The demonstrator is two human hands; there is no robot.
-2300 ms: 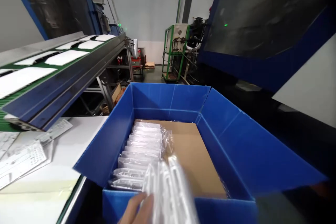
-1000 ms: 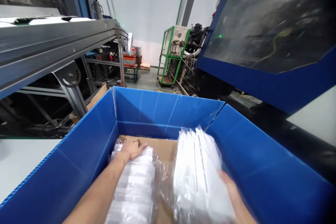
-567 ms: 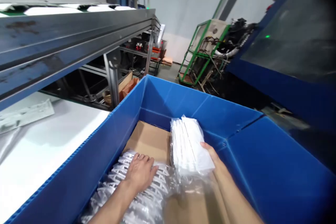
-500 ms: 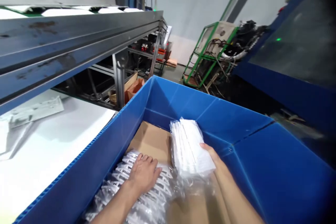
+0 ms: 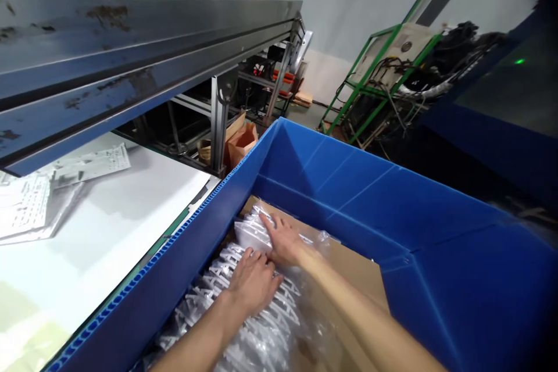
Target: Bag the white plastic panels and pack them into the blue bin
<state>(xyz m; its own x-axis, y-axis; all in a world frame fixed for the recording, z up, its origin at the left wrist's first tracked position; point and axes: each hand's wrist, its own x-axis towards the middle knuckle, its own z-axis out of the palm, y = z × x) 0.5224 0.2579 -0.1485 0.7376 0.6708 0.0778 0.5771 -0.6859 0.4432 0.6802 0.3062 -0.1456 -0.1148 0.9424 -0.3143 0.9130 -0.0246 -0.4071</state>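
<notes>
A big blue corrugated plastic box (image 5: 383, 209) fills the lower right, with a cardboard sheet (image 5: 353, 270) on its floor. Along its left wall runs a row of clear-bagged white plastic parts (image 5: 244, 325). My left hand (image 5: 255, 282) lies flat on top of this row, fingers spread. Just beyond it my right hand (image 5: 283, 238) presses flat on a bagged bundle of white parts (image 5: 250, 232) at the far end of the row. Neither hand grips anything that I can see.
To the left is a white table (image 5: 108, 226) with flat white parts in bags (image 5: 52, 192). Above it slopes a steel and blue conveyor (image 5: 131, 46). A green metal frame (image 5: 375, 81) and a dark blue machine (image 5: 492, 128) stand behind the box.
My right hand has carried the bagged bundle from the box's middle to the left and set it at the far end of the row. My left hand has stayed on the row.
</notes>
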